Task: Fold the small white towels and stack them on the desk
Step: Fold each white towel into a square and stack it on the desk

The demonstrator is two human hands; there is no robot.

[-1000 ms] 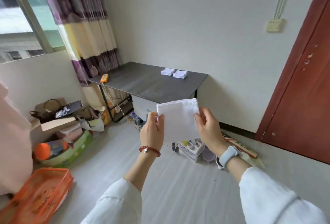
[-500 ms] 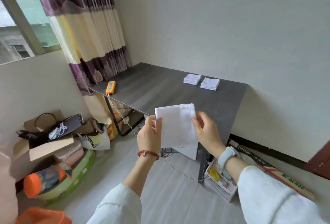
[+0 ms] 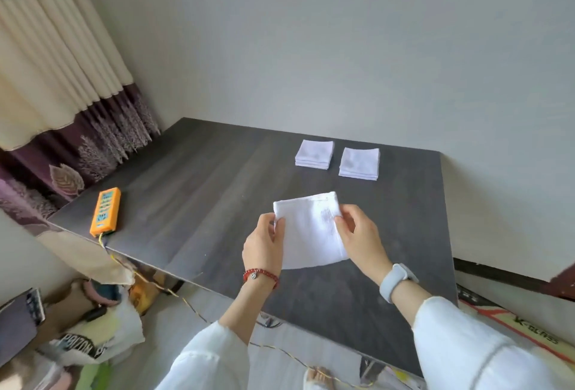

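Observation:
A small white towel (image 3: 311, 231) hangs spread between both hands over the dark grey desk (image 3: 193, 190). My left hand (image 3: 264, 243) pinches its left edge near the top corner. My right hand (image 3: 361, 240) pinches its right edge. Two stacks of folded white towels lie side by side toward the desk's far edge: the left stack (image 3: 315, 154) and the right stack (image 3: 359, 163). The lower part of the held towel curves down near the desk top; whether it touches the desk is unclear.
An orange power strip (image 3: 105, 211) lies at the desk's left edge, its yellow cord trailing down to the floor. A striped curtain (image 3: 56, 78) hangs at the left. Bags and boxes (image 3: 77, 327) crowd the floor below the desk's left side. A grey wall stands behind the desk.
The view has come closer to the desk, which now lies directly under my hands. Both hands have kept their hold on the towel and carried it over the desk top.

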